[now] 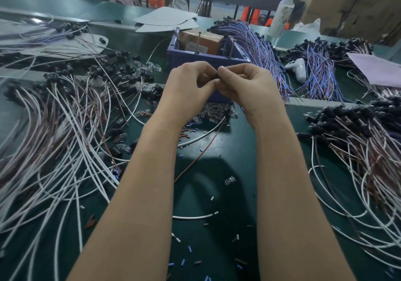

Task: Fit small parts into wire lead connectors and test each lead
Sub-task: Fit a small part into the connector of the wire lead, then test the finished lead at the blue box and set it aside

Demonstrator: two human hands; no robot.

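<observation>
Pinching one dark connector point(217, 76) between left hand point(186, 84) and right hand point(246, 85), probably fitting mid-batch, leaving loose bulbs point(211, 109) nearer and left leads point(65, 124) and right leads point(360, 135) heaped, testing unclear.

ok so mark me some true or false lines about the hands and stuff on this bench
1. The left hand and right hand pinch a small dark connector between them. True.
2. The blue bin sits nearer the person than the hands. False: it is behind them.
3. A blue-and-purple wire bundle lies right of the bin. True.
4. The white bottle lies flat. False: it stands at the back right.
</observation>
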